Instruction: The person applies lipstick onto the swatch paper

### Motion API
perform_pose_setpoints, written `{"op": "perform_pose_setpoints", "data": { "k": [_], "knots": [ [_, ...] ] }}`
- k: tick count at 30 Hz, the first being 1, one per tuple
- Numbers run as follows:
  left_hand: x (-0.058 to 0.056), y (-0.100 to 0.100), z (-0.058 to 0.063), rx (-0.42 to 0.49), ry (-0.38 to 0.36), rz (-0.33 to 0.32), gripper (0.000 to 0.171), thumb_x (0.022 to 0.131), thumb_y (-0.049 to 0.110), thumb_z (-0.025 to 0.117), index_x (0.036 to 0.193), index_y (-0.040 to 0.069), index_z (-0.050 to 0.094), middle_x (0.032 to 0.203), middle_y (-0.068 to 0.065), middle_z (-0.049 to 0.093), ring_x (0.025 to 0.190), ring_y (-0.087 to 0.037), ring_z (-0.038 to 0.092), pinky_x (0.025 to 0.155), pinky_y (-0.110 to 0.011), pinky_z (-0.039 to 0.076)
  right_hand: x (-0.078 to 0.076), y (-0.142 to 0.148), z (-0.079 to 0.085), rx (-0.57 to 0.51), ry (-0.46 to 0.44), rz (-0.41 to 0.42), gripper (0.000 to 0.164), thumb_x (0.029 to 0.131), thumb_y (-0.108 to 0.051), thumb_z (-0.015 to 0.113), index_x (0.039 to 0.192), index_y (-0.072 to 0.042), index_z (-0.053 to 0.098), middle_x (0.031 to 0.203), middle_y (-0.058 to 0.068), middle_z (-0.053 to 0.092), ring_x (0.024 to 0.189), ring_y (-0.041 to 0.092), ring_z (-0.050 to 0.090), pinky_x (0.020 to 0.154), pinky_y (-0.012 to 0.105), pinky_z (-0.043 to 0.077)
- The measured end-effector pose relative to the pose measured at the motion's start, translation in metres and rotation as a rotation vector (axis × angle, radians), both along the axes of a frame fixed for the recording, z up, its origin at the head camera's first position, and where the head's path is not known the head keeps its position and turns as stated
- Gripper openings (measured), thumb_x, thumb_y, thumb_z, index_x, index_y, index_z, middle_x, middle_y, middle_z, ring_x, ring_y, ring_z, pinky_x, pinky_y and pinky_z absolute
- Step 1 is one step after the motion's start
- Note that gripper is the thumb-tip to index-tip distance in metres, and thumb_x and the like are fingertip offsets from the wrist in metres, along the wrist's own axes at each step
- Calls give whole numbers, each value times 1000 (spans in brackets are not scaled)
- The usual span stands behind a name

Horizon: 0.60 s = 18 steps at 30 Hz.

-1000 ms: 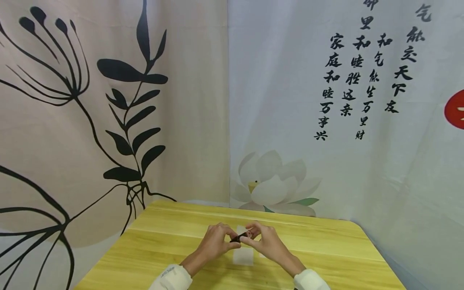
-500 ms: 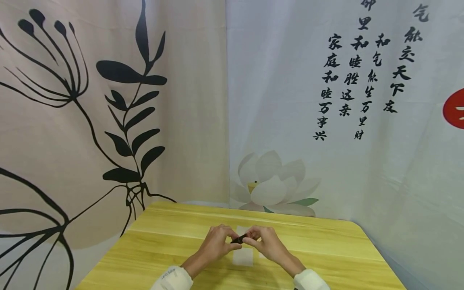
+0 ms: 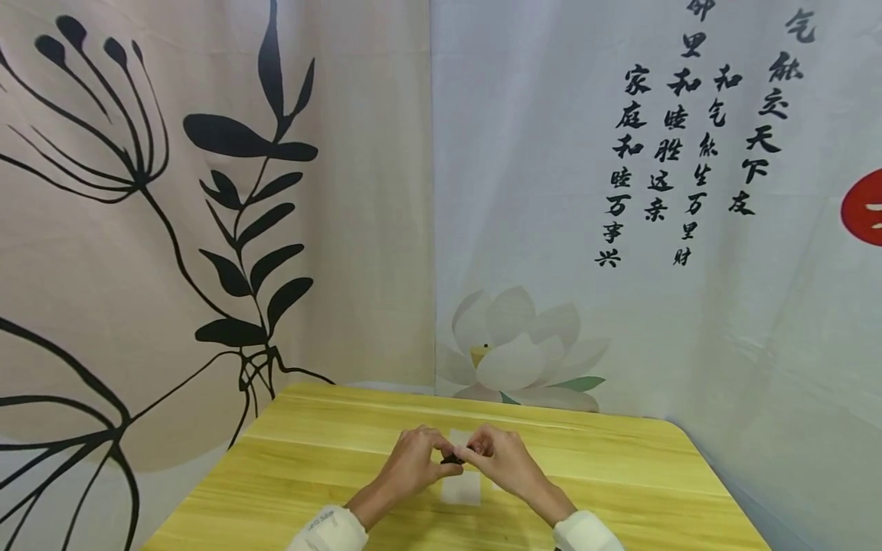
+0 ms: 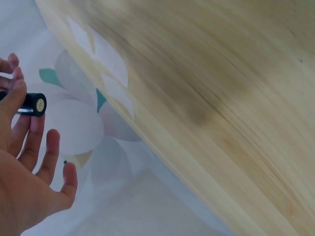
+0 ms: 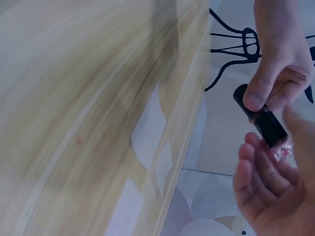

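Since the frame a second before, the two hands had drawn a little closer together at the lower centre of the head view, and less of the small black tube (image 3: 452,458) showed between them; otherwise the hands had kept their place above the table (image 3: 620,467). The left hand (image 3: 412,461) had its thumb and forefinger pinched on the tube's left end, while its other fingers lay loosely extended, as the left wrist view showed at its left edge, where the tube's round black cap end (image 4: 33,104) poked out past the fingertips. The right hand (image 3: 501,461) met the tube's other end; in the right wrist view its fingers (image 5: 256,182) were half curled under the tube (image 5: 261,117), at the right of the frame, and something clear and pinkish sat at that end, though it was too blurred to identify. White paper squares (image 3: 462,487) lay on the yellow wooden table just below the hands. Printed cloth backdrops (image 3: 207,229) hung behind the table.
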State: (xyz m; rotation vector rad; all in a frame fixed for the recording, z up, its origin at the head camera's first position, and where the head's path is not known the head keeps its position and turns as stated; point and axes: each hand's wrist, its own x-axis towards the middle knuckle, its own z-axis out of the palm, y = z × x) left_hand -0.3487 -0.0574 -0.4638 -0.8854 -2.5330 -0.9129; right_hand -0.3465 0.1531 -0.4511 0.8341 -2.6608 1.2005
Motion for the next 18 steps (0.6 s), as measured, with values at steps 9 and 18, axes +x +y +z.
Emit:
{"op": "perform_pose_setpoints", "data": {
  "k": [9,18],
  "knots": [
    [3,-1,-1,-27,19,-18,14,80,45,72,85,33,75,83,23,64,87,-6,57,81,-42,41,-2,1,-2,8,84,88,15,89,-30,68,98,-19,66,83,-8,67,67,6,61,58,23,50],
    [1,-1,-3,-26,32,-39,13,81,46,70,86,34,73,84,24,64,87,-5,57,82,-43,43,-2,2,-5,9,185,123,18,87,-26,69,103,-17,67,86,-11,66,69,2,60,58,21,51]
  ]
}}
